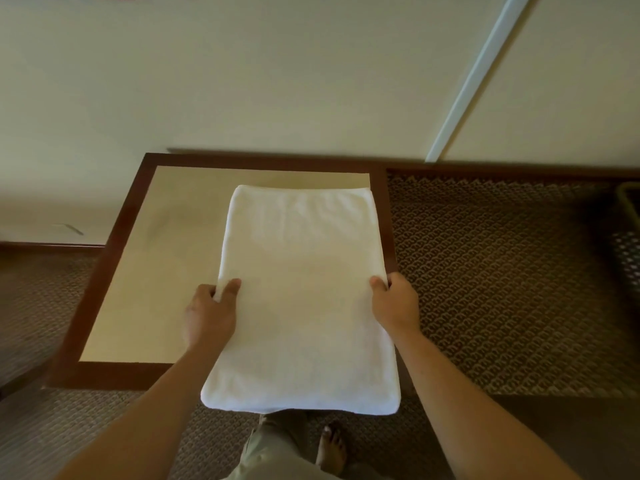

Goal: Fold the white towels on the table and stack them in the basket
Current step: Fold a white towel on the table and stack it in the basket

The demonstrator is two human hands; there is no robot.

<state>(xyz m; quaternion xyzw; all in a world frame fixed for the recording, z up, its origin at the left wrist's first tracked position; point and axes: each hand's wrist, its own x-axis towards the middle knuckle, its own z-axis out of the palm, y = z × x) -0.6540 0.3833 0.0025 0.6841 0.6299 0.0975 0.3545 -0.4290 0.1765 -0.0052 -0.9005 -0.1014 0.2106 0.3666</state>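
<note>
A folded white towel (301, 292) lies on the surface (145, 299), its near end overhanging, while the left hand (209, 315) and right hand (394, 303) pinch its side edges with curled fingers, apparently lifting.

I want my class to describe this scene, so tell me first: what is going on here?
A person is folding a white terry towel on a dark-framed wooden table with a tan top. The left hand and right hand each pinch a side edge of the towel about halfway along. The towel is already folded into a long rectangle, and its near end overhangs the table edge. A basket shows only partly at the right edge, on the patterned carpet.
</note>
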